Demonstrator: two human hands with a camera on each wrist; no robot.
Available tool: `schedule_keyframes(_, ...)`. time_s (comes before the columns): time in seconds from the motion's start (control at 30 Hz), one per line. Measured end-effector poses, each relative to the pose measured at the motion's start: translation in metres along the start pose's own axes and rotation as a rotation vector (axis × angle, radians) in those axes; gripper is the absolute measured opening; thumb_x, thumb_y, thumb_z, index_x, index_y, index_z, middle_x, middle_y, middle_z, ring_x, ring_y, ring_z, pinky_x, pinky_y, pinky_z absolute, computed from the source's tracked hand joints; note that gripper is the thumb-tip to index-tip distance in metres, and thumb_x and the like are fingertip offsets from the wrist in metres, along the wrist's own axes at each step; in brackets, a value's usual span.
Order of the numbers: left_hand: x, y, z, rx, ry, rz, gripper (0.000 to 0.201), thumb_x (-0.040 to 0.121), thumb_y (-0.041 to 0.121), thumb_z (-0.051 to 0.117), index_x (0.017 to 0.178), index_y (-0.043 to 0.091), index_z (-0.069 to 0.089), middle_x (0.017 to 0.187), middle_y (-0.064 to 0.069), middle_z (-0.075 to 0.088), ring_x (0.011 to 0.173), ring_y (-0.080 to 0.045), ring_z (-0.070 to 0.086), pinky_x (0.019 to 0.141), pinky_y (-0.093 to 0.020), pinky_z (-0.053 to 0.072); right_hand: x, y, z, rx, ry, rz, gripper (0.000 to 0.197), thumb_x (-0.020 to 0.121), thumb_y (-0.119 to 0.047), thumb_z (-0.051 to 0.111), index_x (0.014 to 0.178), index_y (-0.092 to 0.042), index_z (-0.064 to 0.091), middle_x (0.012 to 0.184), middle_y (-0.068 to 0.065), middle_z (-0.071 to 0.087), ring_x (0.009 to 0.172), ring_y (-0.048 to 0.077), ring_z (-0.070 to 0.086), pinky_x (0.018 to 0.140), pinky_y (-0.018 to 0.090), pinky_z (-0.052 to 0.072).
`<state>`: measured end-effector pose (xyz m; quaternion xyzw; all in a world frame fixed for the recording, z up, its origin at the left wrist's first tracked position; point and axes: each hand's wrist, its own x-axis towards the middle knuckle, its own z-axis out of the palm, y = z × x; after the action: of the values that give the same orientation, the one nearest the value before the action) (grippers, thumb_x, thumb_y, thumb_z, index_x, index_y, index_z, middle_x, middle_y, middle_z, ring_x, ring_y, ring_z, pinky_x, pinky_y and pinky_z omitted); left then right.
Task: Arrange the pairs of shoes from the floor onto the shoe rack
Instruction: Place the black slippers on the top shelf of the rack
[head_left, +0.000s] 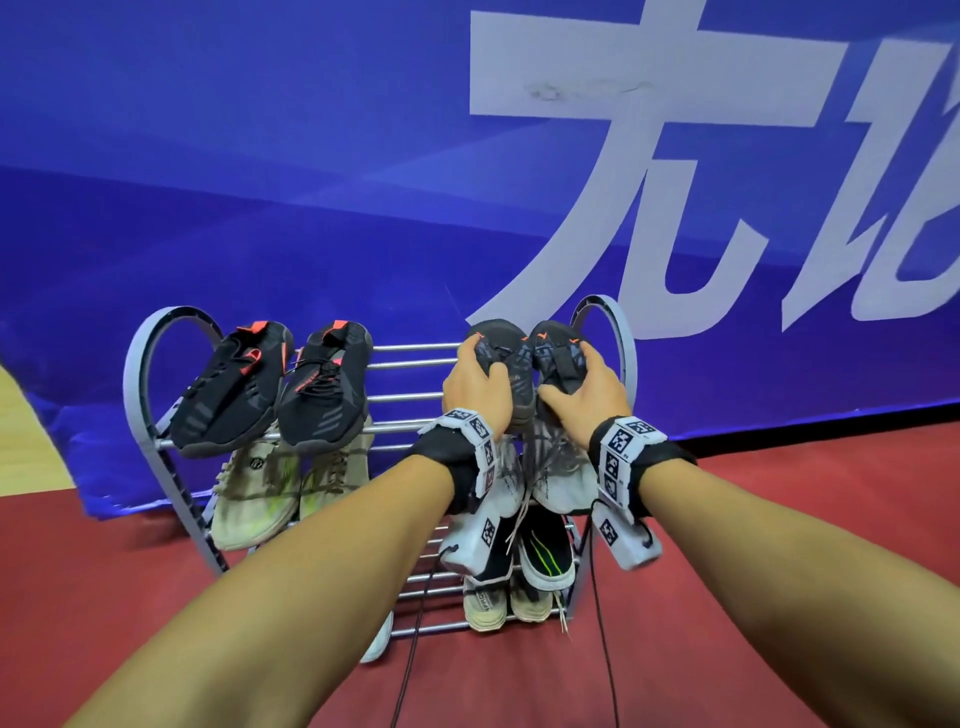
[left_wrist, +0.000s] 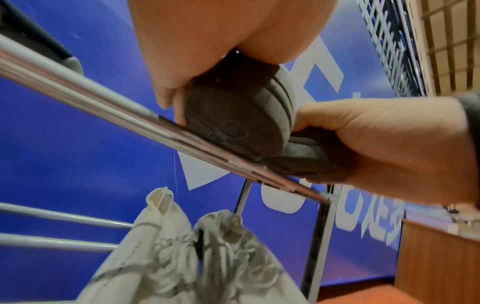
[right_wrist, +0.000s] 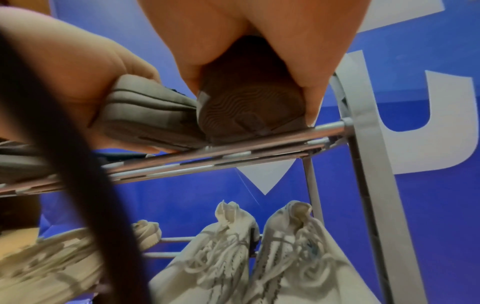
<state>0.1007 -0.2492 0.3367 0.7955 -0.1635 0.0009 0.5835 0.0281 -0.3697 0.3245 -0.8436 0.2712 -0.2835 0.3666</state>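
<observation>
Dark shoes (head_left: 524, 364), a pair, sit at the right end of the shoe rack (head_left: 405, 358) top shelf; left hand (head_left: 475, 387) grips one, right hand (head_left: 587, 397) grips the other.

Blue banner (head_left: 260, 156) hangs above red floor (head_left: 779, 519).

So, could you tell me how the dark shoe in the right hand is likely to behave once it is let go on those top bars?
The dark shoe looks light: the right hand grips it alone. Its ridged rubber sole probably grips the top bars fairly well. The tier slopes, though, so it may creep forward, as the black pair overhangs the front bar.
</observation>
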Motion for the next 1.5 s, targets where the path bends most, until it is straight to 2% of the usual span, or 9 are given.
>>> schedule_keyframes(0.1, -0.002, -0.013, 0.004, 0.161, -0.056, 0.042, 0.053, 0.094, 0.028, 0.047, 0.146, 0.022, 0.039, 0.130, -0.008, 0.063, 0.113, -0.032, 0.060, 0.096, -0.045, 0.047, 0.000, 0.008, 0.002, -0.051, -0.030, -0.024, 0.073, 0.072, -0.055, 0.068, 0.137, -0.030, 0.045, 0.126, -0.002, 0.062, 0.117, 0.023, 0.060, 0.100, 0.042, 0.051)
schedule_keyframes(0.23, -0.014, -0.029, -0.006, 0.280, -0.114, 0.187, 0.078, 0.081, 0.053, 0.060, 0.149, 0.030, 0.028, 0.138, 0.003, 0.058, 0.123, -0.025, 0.056, 0.111, -0.053, 0.035, -0.010, 0.016, 0.001, -0.104, 0.031, -0.042, 0.074, 0.075, -0.054, 0.070, 0.139, -0.027, 0.042, 0.130, -0.001, 0.059, 0.119, 0.022, 0.057, 0.095, 0.038, 0.051)
schedule_keyframes(0.4, -0.016, -0.049, -0.010, 0.305, -0.232, 0.278, 0.113, 0.063, 0.063, 0.068, 0.152, 0.041, 0.002, 0.143, 0.004, 0.053, 0.123, -0.023, 0.058, 0.104, -0.051, 0.045, -0.019, 0.018, 0.001, -0.169, 0.034, -0.077, 0.084, 0.078, -0.051, 0.068, 0.148, -0.022, 0.032, 0.139, 0.002, 0.054, 0.128, 0.025, 0.052, 0.098, 0.040, 0.049)
schedule_keyframes(0.63, -0.008, -0.039, 0.002, 0.268, -0.200, 0.262, 0.109, 0.069, 0.059, 0.077, 0.151, 0.038, 0.007, 0.147, 0.002, 0.049, 0.128, -0.023, 0.055, 0.103, -0.049, 0.049, -0.002, 0.016, -0.009, -0.201, -0.010, -0.033, 0.083, 0.079, -0.043, 0.067, 0.151, -0.024, 0.030, 0.144, 0.005, 0.050, 0.128, 0.028, 0.052, 0.100, 0.043, 0.049)
schedule_keyframes(0.9, -0.004, -0.045, 0.006, 0.335, -0.181, 0.266, 0.116, 0.066, 0.059, 0.080, 0.154, 0.033, 0.009, 0.150, 0.000, 0.045, 0.130, -0.026, 0.054, 0.102, -0.050, 0.048, -0.008, 0.022, -0.002, -0.389, -0.023, -0.139, 0.075, 0.092, -0.041, 0.059, 0.155, -0.017, 0.025, 0.159, 0.012, 0.031, 0.149, 0.029, 0.025, 0.116, 0.046, 0.033)
schedule_keyframes(1.17, -0.004, -0.043, -0.001, 0.367, -0.276, 0.265, 0.101, 0.079, 0.060, 0.068, 0.155, 0.034, 0.006, 0.152, 0.001, 0.044, 0.124, -0.031, 0.058, 0.101, -0.049, 0.048, -0.003, 0.019, 0.001, -0.475, -0.062, -0.129, 0.062, 0.097, -0.037, 0.050, 0.151, -0.013, 0.034, 0.149, 0.016, 0.040, 0.140, 0.037, 0.034, 0.113, 0.047, 0.035)
schedule_keyframes(1.23, -0.005, -0.040, -0.006, 0.379, -0.296, 0.258, 0.101, 0.080, 0.059, 0.068, 0.156, 0.033, 0.006, 0.153, -0.001, 0.043, 0.127, -0.030, 0.056, 0.101, -0.049, 0.048, -0.005, 0.012, 0.004, -0.438, -0.010, -0.122, 0.062, 0.093, -0.040, 0.047, 0.148, -0.013, 0.039, 0.143, 0.016, 0.047, 0.135, 0.037, 0.039, 0.114, 0.048, 0.034)
schedule_keyframes(1.37, -0.012, -0.039, -0.023, 0.330, -0.247, 0.330, 0.094, 0.082, 0.054, 0.064, 0.157, 0.028, 0.014, 0.151, 0.000, 0.046, 0.131, -0.024, 0.052, 0.099, -0.047, 0.050, -0.022, -0.022, 0.018, -0.340, 0.217, -0.233, 0.054, 0.089, -0.036, 0.053, 0.140, -0.019, 0.049, 0.152, 0.012, 0.040, 0.146, 0.033, 0.025, 0.121, 0.050, 0.019)
schedule_keyframes(1.5, -0.015, -0.040, -0.055, 0.288, -0.143, 0.389, 0.065, 0.093, 0.027, 0.057, 0.152, 0.026, 0.031, 0.149, 0.000, 0.044, 0.133, -0.017, 0.047, 0.099, -0.043, 0.049, -0.035, -0.068, 0.049, -0.191, 0.259, -0.461, 0.040, 0.086, -0.029, 0.054, 0.124, -0.020, 0.061, 0.135, 0.007, 0.052, 0.131, 0.027, 0.037, 0.115, 0.046, 0.029)
